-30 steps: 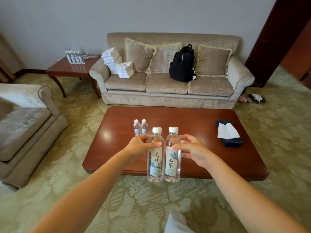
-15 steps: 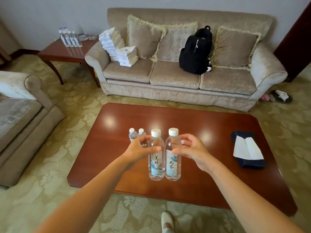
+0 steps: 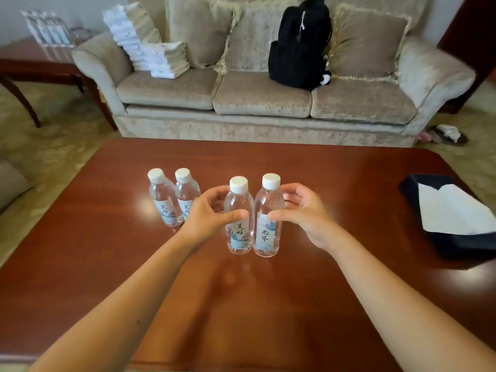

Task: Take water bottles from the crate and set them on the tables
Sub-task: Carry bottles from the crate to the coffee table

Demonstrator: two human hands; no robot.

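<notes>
Left hand (image 3: pixel 206 216) grips the left bottle (image 3: pixel 238 234), right hand (image 3: pixel 303 213) the right bottle (image 3: pixel 268 234); both water-filled, upright, touching, mid coffee table (image 3: pixel 322 277). Standing pair (image 3: pixel 163 200) at the left hand's 10 o'clock.

2 desks: near desk (image 3: pixel 335 178), far left desk (image 3: pixel 24 60). 4 bottles at the near desk: 2 middle bottles (image 3: pixel 239 232), 2 left bottles (image 3: pixel 163 202). The far bottles (image 3: pixel 47 29) are too blurred to count. 2 hands: left hand (image 3: pixel 206 214), right hand (image 3: pixel 303 210). 1 sofa (image 3: pixel 263 98), 3 cushions (image 3: pixel 367 44), 1 backpack (image 3: pixel 298 49), 2 towel stacks (image 3: pixel 166 59), 1 tissue box (image 3: pixel 461 245).
</notes>
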